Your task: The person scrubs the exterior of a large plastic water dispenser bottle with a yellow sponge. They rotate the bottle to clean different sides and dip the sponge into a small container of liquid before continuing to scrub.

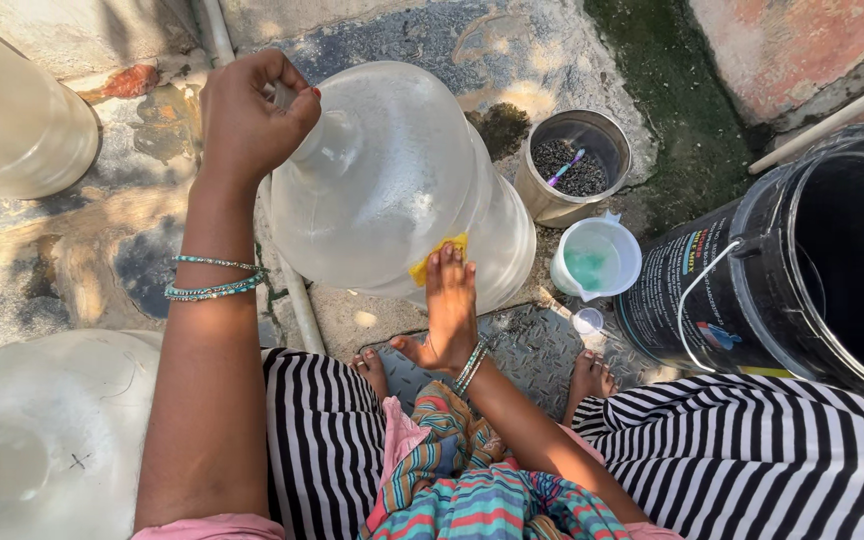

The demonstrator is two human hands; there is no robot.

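- The left hand [252, 115] is closed in a fist around the neck of a large clear water jug [392, 190], fingers curled tight over the mouth; gripping there steadies the jug, which lies tilted on the stone floor [102, 260] with its base toward the person.
- The right hand [449, 310] lies flat against the jug's lower wall, fingers straight and pressed together over a small yellow scrub pad [439, 258] (only its edge shows from under the fingertips), so the flat palm keeps the pad bearing on the curved plastic.
- The jug sits between the person's knees, just ahead of the bare toes, which keeps it within both arms' reach.
- Just beside the jug on the right stand a steel cup [574, 165] holding dark grit and a small stick-like tool, and a white mug [597, 260] with greenish liquid, possibly soap; both are near the scrubbing hand.
- A big black bucket [812, 260] stands further right, touching or nearly touching the striped clothing.
- Two more pale jugs [12, 110] lie off to the left, well apart from the hands.
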